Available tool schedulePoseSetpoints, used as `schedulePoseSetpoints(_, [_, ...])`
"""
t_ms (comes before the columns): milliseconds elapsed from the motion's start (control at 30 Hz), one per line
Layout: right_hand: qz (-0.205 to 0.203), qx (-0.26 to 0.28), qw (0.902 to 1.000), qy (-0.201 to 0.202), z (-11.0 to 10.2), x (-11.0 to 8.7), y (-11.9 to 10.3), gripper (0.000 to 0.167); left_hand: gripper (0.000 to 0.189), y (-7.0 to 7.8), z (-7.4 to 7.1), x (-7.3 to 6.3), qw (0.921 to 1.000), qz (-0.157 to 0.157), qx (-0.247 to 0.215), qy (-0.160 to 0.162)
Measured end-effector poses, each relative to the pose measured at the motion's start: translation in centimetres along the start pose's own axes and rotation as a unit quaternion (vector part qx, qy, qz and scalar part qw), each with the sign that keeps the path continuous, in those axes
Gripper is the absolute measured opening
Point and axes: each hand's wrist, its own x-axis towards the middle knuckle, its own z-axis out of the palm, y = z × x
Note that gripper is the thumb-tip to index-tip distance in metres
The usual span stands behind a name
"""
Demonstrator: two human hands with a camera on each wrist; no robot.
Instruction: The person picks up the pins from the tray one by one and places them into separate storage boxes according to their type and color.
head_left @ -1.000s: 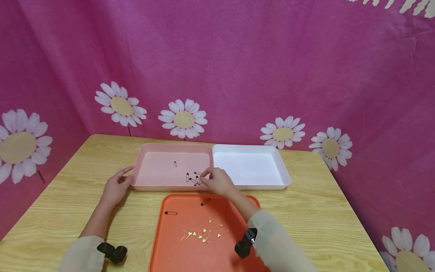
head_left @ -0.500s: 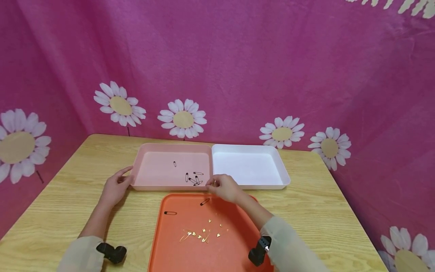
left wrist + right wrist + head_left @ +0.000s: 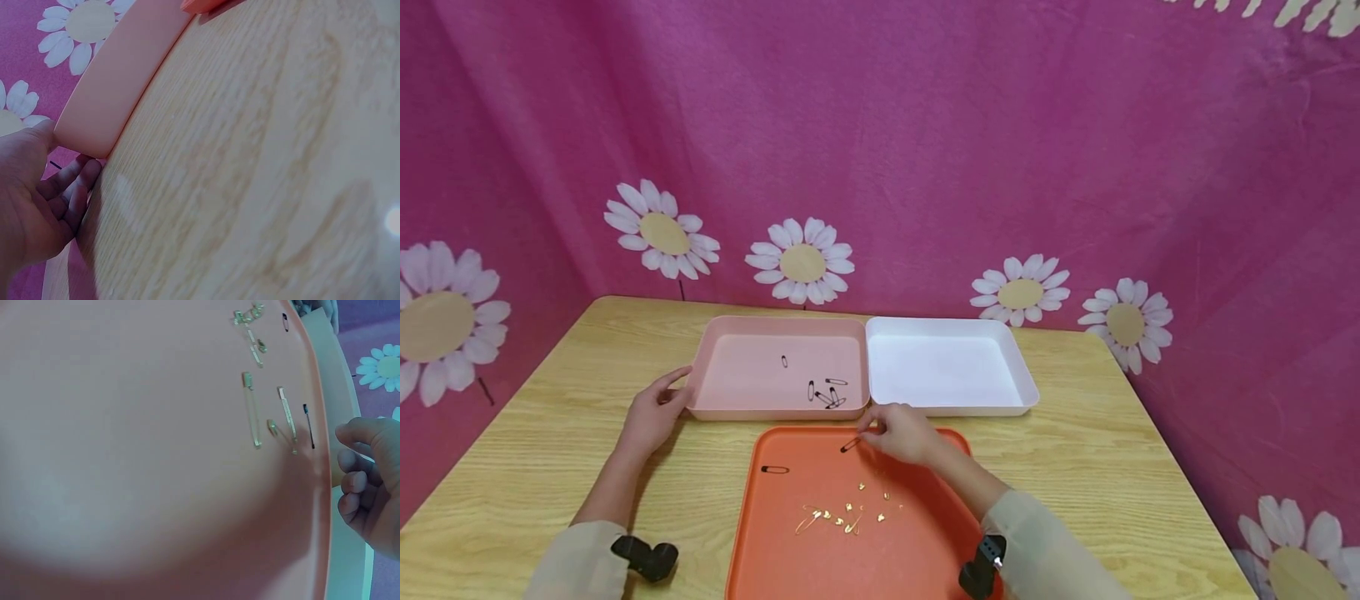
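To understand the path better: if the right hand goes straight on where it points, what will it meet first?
Probably the black safety pin near the far rim of the orange tray, close before the right hand. Height is unclear, so the rim may come first.

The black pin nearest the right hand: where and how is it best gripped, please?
I'd pinch the black pin across its long sides, around the middle, coming from above and the right, where the right hand is: it lies flat on the orange tray, slim and slanted.
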Motion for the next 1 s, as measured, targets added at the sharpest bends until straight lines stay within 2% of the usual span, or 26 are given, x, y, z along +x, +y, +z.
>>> schedulePoseSetpoints(233, [-0.054, -0.095, 0.994, 0.004, 0.8, -0.1, 0.4, 0.007, 0.046, 0.0, 0.0, 0.1, 1.0, 0.002, -0.002, 0.001])
schedulePoseSetpoints(367, [-0.067, -0.141, 0.9877, 0.004, 1.1, -0.1, 0.6, 0.012, 0.046, 0.1, 0.0, 0.1, 1.0, 0.002, 0.003, 0.001])
schedulePoseSetpoints(667, [-0.087, -0.167, 0.9819, 0.021, 1.4, -0.1, 0.7, 0.01, 0.047, -0.1, 0.0, 0.2, 1.0, -0.001, 0.003, 0.0])
schedulePoseSetpoints(733, [-0.089, -0.195, 0.9765, 0.024, 1.5, -0.1, 0.6, 0.009, 0.047, -0.1, 0.0, 0.2, 1.0, 0.0, 0.003, 0.0])
schedulePoseSetpoints(900, [-0.108, -0.275, 0.9548, 0.031, 1.7, 0.0, 0.3, 0.009, 0.047, -0.1, 0.0, 0.1, 1.0, -0.002, 0.002, 0.0])
schedulePoseSetpoints(1000, [-0.117, -0.291, 0.9484, 0.042, 1.8, 0.0, 0.3, 0.009, 0.047, -0.1, 0.0, 0.1, 1.0, -0.003, 0.001, 0.001])
